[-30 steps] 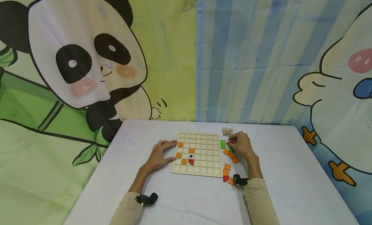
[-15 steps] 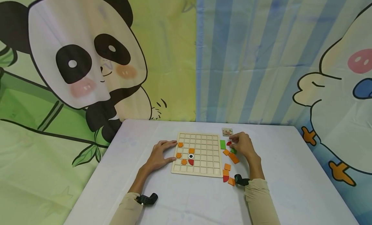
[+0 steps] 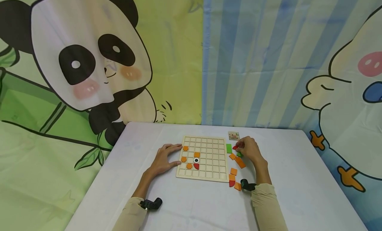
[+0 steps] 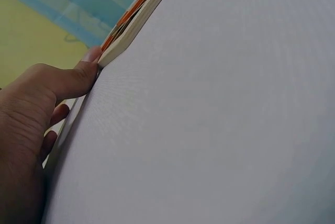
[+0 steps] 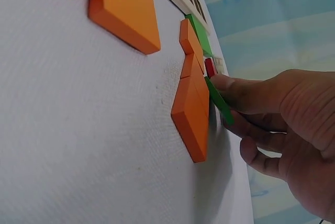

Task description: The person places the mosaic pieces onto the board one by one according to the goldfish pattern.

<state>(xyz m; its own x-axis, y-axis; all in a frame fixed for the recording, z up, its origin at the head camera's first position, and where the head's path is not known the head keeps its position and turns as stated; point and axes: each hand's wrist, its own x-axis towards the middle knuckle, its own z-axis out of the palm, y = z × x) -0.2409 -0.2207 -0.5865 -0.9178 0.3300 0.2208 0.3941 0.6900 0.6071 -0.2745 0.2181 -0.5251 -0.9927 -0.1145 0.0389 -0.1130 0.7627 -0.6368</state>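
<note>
My left hand [image 3: 164, 159] rests at the left edge of a pale wooden grid board [image 3: 212, 163], its thumb and fingers spread along the rim. In the left wrist view the thumb [image 4: 78, 80] touches the board's edge. Right of the board, my right hand [image 3: 249, 148] pinches a small red quarter-round tile [image 3: 235, 147] at its fingertips. A green tile [image 5: 219, 101] is close under that hand, beside the orange tiles [image 5: 191, 111]. Several orange discs [image 3: 189, 166], an orange square [image 3: 197, 154], an eye tile [image 3: 196, 160] and a red quarter-round [image 3: 196, 166] sit in board cells.
A small patterned card [image 3: 233, 135] lies behind the loose tiles. A green rectangle [image 3: 228, 148] is near the board's right edge. More orange tiles [image 3: 233, 171] and a red tile [image 3: 231, 183] lie nearer the front on the white table [image 3: 197, 204].
The right hand has shifted slightly right, and the red tile now shows tilted at its fingertips. The green tile under it also shifted slightly right. The left hand and board stay put.
</note>
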